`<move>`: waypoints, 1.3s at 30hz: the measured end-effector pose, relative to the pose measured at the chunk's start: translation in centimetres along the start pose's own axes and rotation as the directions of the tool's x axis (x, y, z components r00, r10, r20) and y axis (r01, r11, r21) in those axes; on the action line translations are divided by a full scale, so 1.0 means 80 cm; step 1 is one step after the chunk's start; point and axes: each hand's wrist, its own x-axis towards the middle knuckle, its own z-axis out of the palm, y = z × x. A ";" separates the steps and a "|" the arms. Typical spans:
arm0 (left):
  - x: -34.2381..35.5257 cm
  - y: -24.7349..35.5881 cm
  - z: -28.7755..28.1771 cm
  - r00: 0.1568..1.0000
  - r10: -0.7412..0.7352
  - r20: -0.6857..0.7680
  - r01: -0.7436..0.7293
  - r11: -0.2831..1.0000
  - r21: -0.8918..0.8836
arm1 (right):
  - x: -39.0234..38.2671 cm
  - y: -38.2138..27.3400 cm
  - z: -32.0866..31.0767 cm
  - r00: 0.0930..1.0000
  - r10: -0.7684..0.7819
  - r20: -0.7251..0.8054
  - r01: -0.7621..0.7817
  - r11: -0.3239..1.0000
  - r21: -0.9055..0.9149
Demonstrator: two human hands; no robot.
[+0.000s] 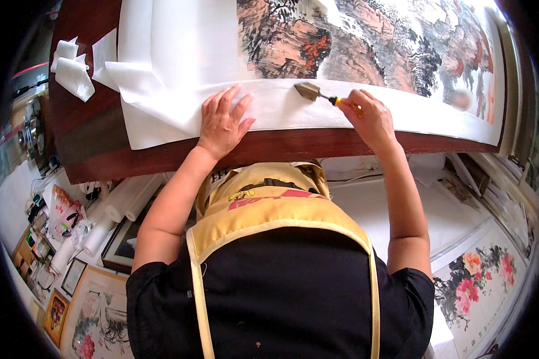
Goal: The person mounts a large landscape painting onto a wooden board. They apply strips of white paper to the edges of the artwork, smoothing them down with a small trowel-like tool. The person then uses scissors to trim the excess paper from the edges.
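A landscape painting (353, 45) in ink and reddish colours lies face up on the dark red table (102, 157). Along its near side runs a white paper strip (281, 119). My left hand (222, 121) rests on this strip close to the table's front edge, palm down, fingers stretched and slightly apart. In my right hand (370, 118) is the yellow-and-black handle of a small trowel (309, 91). Its pointed metal blade reaches left over the strip, near the painting's lower border. Whether the blade touches the paper, I cannot tell.
Crumpled white paper scraps (73, 78) lie at the table's far left, beside a folded loose end of paper (131, 81). Below the table on the left are paper rolls (123, 203) and framed pictures (57, 316). A flower painting (476, 287) stands at lower right.
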 end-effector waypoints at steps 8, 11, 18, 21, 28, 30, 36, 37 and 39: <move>-0.005 -0.011 0.001 0.999 -0.046 -0.019 0.046 0.999 -0.007 | 0.000 -0.019 0.012 0.995 -0.024 0.095 0.016 0.996 0.085; -0.007 -0.013 0.004 0.999 -0.036 -0.020 0.035 0.999 -0.007 | 0.011 -0.038 0.024 0.997 -0.067 0.035 0.066 0.997 0.031; -0.008 -0.019 0.007 0.999 -0.021 -0.025 0.021 1.000 -0.016 | 0.040 -0.073 0.042 0.999 -0.039 -0.019 0.039 0.999 -0.004; -0.011 -0.021 0.010 0.999 -0.025 -0.028 0.025 1.000 -0.009 | 0.029 -0.070 0.042 0.998 -0.018 0.052 0.018 1.000 -0.017; -0.012 -0.020 0.011 0.999 -0.024 -0.042 0.023 1.000 -0.020 | -0.049 -0.080 0.051 0.983 -0.025 0.181 0.029 0.999 -0.019; -0.012 -0.021 0.010 0.999 -0.024 -0.041 0.023 0.999 -0.023 | -0.048 -0.081 0.051 0.982 -0.057 0.179 0.046 0.997 0.068; -0.011 -0.020 0.008 0.998 -0.018 -0.060 0.015 0.999 -0.043 | 0.002 -0.097 0.057 0.998 0.054 -0.018 -0.054 0.998 0.040; -0.010 -0.022 0.008 0.998 -0.012 -0.062 0.009 0.999 -0.044 | 0.012 -0.102 0.060 0.998 0.047 -0.038 -0.046 0.999 0.027; -0.012 -0.021 0.009 0.998 -0.012 -0.060 0.009 0.999 -0.047 | 0.026 -0.111 0.066 0.997 0.028 -0.066 -0.028 1.000 0.004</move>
